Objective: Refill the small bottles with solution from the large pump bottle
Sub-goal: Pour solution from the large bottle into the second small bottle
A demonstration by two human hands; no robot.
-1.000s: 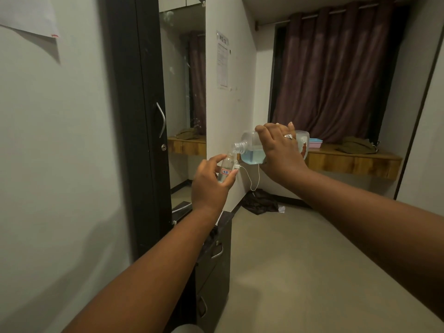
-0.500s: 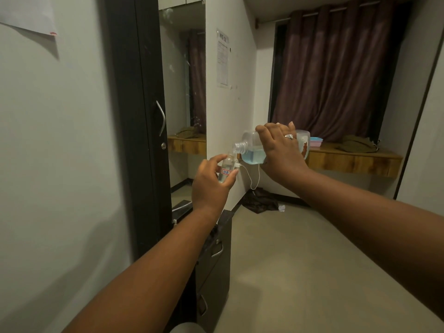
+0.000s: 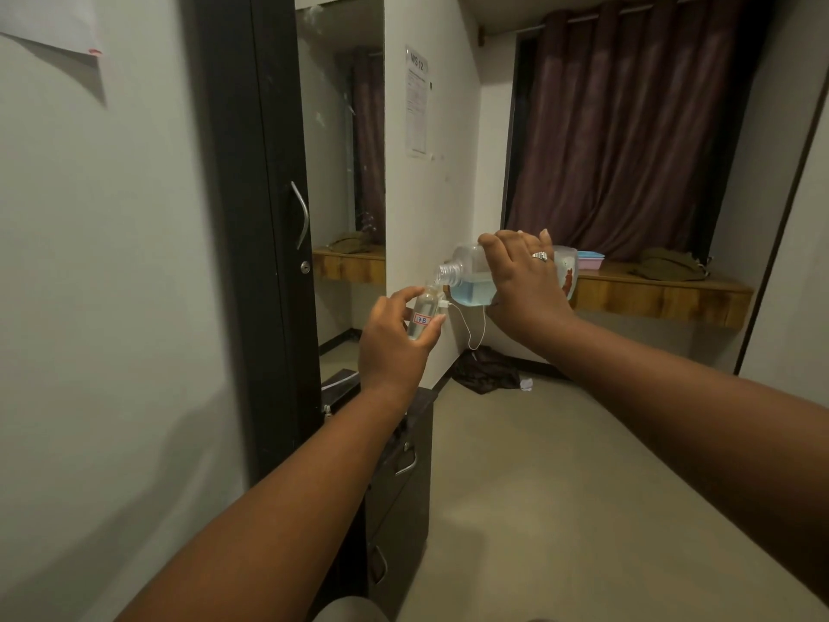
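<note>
At frame center, the right hand (image 3: pixel 525 285) still clamps the tipped large bottle (image 3: pixel 471 280), neck over the small bottle (image 3: pixel 424 307) pinched in the left hand (image 3: pixel 394 347); little has shifted, so pouring likely continues.

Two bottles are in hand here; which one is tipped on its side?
The large bottle in the right hand, holding blue liquid. The small labelled bottle in the left hand is nearly upright.

Wall notice (image 3: pixel 416 101) reads "WS 12"; small bottle (image 3: pixel 422 312) label unclear.
</note>
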